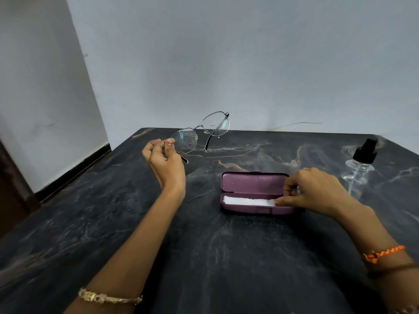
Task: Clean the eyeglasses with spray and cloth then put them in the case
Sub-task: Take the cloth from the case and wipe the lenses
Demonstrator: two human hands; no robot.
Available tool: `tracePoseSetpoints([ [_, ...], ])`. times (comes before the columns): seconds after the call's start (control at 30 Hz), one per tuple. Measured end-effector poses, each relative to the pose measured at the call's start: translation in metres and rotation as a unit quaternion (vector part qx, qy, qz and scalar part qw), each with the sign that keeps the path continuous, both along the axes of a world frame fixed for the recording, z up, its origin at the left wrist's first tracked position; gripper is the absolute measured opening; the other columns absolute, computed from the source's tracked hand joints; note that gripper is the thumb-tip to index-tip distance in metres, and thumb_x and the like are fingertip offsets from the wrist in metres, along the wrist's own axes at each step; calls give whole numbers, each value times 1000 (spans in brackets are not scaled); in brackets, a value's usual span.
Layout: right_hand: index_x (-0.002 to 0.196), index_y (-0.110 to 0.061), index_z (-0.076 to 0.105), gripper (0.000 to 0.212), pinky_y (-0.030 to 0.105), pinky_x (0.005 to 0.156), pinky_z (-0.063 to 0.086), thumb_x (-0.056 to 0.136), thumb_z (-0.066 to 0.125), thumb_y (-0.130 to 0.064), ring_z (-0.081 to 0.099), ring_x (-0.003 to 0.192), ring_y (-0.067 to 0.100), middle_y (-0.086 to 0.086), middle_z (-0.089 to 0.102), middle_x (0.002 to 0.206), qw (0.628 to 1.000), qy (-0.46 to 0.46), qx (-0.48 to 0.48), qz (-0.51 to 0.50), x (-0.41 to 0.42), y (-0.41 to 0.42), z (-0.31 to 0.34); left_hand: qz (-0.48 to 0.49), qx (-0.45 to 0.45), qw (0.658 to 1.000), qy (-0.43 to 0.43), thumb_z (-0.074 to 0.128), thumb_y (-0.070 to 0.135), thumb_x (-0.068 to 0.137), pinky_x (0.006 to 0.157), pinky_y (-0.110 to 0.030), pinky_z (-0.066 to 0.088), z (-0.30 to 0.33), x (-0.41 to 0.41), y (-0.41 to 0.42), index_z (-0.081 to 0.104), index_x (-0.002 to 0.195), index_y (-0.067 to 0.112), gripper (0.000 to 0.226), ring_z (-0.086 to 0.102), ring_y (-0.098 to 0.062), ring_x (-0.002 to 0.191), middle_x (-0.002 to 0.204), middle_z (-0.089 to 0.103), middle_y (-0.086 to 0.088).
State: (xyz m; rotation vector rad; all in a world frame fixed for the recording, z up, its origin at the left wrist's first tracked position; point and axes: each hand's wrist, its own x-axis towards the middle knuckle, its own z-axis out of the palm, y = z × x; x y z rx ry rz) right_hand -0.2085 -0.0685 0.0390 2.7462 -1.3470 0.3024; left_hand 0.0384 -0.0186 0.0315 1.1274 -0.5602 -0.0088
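Note:
My left hand [163,159] holds thin metal-framed eyeglasses [200,132] up above the table by the left end of the frame. Droplets speckle both lenses. An open purple case [251,185] lies on the table at centre right, with a white cloth [247,201] in its lower half. My right hand [313,191] rests at the case's right end, fingertips pinching the cloth's right end. A clear spray bottle [359,165] with a black nozzle lies tipped on the table at the far right, apart from both hands.
The dark marbled table [204,245] ends close to a pale wall at the back and drops off on the left toward a dark skirting. A thin wire [294,125] lies along the wall behind the table.

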Motion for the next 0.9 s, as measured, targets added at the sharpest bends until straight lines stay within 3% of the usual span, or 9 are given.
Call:
tracePoseSetpoints([
  [0.07,63,-28,59,31,21,48,32,68,66,-57,52,67,9,-14,54,64,1000,2,-18,-8,1,1,2,3,8,1000,19,43,2,91,52,3,37,-1,2,-1,59,94,-11,21,45,-4,68,109,31,-5],
  [0.2,72,-23,68,33,25,57,39,70,65,-56,57,72,13,-9,58,68,1000,9,-5,-20,3,4,1,-2,11,1000,17,45,4,91,52,3,36,-4,3,-2,59,94,-9,20,44,-5,69,107,32,-2],
  [0.37,64,-24,65,24,26,57,38,72,70,-46,59,73,15,-5,61,68,999,-1,35,-21,6,6,0,-11,-2,1000,8,45,2,90,48,3,37,-4,-2,-3,59,91,-9,17,44,-7,66,89,32,12],
  [0.5,63,-25,63,20,29,62,43,74,70,-40,60,76,17,-4,63,71,998,-6,59,-5,7,7,-1,-23,-1,1000,3,45,3,90,47,2,37,-5,-3,-3,59,88,-2,15,45,-7,68,90,32,12],
  [0.63,65,-24,63,18,27,59,39,78,66,-36,55,70,14,-4,67,74,999,-12,38,13,5,7,1,-23,0,1000,4,46,4,90,50,2,37,-5,-2,-4,56,84,6,12,45,-6,67,91,33,12],
  [0.77,56,-30,48,29,30,61,41,80,63,-32,52,66,13,-12,57,65,998,-47,38,31,3,6,3,-19,9,1000,-2,46,5,90,61,0,39,-6,2,-5,58,86,4,12,46,-5,74,94,33,13],
  [0.9,55,-30,42,31,29,58,37,82,58,-24,46,58,7,-14,48,60,993,-79,66,54,4,6,3,-1,25,1000,-19,47,5,90,63,0,37,-7,1,-4,60,89,-3,15,44,0,72,105,34,-1],
])
